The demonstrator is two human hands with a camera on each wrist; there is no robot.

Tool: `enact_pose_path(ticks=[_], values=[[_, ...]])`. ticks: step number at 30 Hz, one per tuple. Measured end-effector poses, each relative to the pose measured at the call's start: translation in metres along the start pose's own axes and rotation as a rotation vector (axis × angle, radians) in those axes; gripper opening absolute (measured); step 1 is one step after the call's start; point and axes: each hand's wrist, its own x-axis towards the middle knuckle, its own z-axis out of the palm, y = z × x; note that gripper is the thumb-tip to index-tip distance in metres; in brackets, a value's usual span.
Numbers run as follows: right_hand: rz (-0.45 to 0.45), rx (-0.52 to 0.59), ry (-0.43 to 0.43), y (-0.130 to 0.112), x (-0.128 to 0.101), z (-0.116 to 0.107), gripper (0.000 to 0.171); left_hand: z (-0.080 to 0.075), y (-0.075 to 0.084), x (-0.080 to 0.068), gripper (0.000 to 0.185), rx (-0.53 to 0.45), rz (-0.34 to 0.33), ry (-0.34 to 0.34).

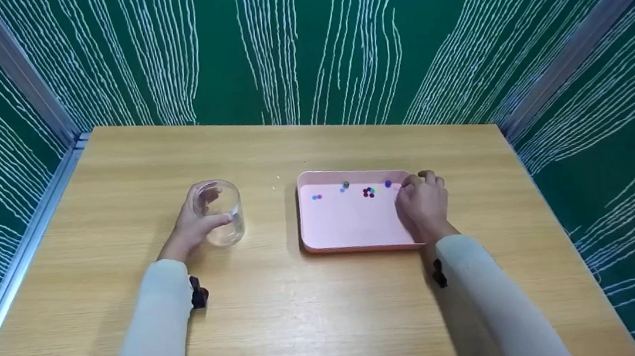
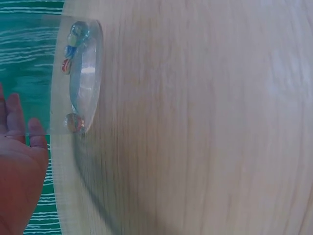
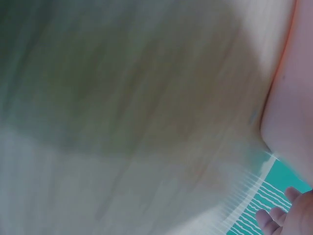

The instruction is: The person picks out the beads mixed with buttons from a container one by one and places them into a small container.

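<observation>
My left hand (image 1: 195, 223) grips a clear glass (image 1: 225, 232) standing upright on the table, the thumb across its near side. Several glass marbles (image 2: 74, 122) lie in the bottom of the glass in the left wrist view. At the right end of a shallow pink tray (image 1: 352, 227), my right hand (image 1: 427, 202) bends over the rim with its fingertips inside. Whether these fingertips pinch anything is hidden. Along the back of the tray lie small coloured pieces, among them a dark red cluster (image 1: 368, 192), a green marble (image 1: 346, 184) and a purple piece (image 1: 388, 183).
The wooden table (image 1: 297, 321) carries the glass and the tray, with a gap between them. Tiny pale specks (image 1: 278, 177) lie behind that gap. Green panels (image 1: 327, 41) with white wavy lines stand along the back and both sides, joined by metal posts.
</observation>
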Motion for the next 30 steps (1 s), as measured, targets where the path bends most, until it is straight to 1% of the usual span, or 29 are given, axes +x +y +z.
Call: enact_pose_path(ticks=[3, 7, 9, 13, 17, 21, 27, 30], values=[[0.014, 0.016, -0.028, 0.000, 0.000, -0.001, 0.028, 0.000, 0.001, -0.001, 0.077, -0.007, 0.008, 0.000], [0.017, 0.041, -0.035, 0.001, 0.001, -0.002, 0.028, -0.002, 0.006, -0.001, 0.077, -0.001, 0.024, -0.016], [0.012, 0.043, -0.035, 0.000, 0.002, -0.002, 0.028, -0.004, 0.009, -0.001, 0.077, 0.014, 0.015, -0.024], [0.007, 0.036, -0.028, -0.001, 0.002, -0.003, 0.028, -0.007, 0.015, -0.001, 0.076, 0.076, -0.018, -0.042], [0.003, 0.031, -0.015, -0.001, 0.001, -0.001, 0.029, -0.010, 0.018, -0.001, 0.077, 0.094, -0.021, -0.079], [0.012, 0.031, -0.027, -0.001, 0.000, 0.000, 0.030, -0.011, 0.021, -0.002, 0.080, 0.135, -0.055, -0.103], [0.019, 0.028, -0.034, -0.001, -0.001, -0.001, 0.030, -0.008, 0.044, -0.008, 0.084, 0.195, -0.144, -0.150], [0.016, 0.022, -0.033, 0.000, -0.001, 0.000, 0.030, -0.008, 0.046, -0.007, 0.088, 0.226, -0.166, -0.173]])
